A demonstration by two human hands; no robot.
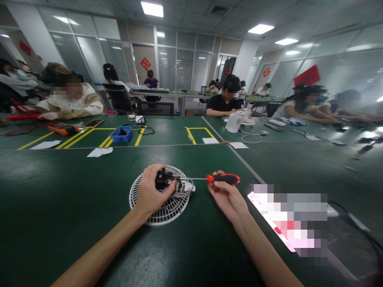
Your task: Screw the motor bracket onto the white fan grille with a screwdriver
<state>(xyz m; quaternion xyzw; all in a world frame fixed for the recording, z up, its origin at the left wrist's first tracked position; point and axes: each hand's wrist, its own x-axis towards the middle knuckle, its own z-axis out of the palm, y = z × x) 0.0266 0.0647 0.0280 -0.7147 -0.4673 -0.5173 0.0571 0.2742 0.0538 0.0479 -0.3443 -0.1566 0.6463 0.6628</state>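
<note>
A round white fan grille (167,215) lies on the green table, with a black motor assembly (162,179) and a white part with wires (187,186) above it. My left hand (152,191) is wrapped round the motor assembly, fingers over its far side and thumb near the shaft. In my right hand (227,195) is a screwdriver (226,179) with a red and black handle, held level between thumb and fingers. Its metal shaft points left into the assembly; the tip's exact contact is hidden.
Beyond the hands are a blue bin (121,134), paper slips (100,152), an orange meter (64,128) and a white appliance part (235,121). A lit screen (269,219), partly blurred out, lies at the right. Several people sit around the tables.
</note>
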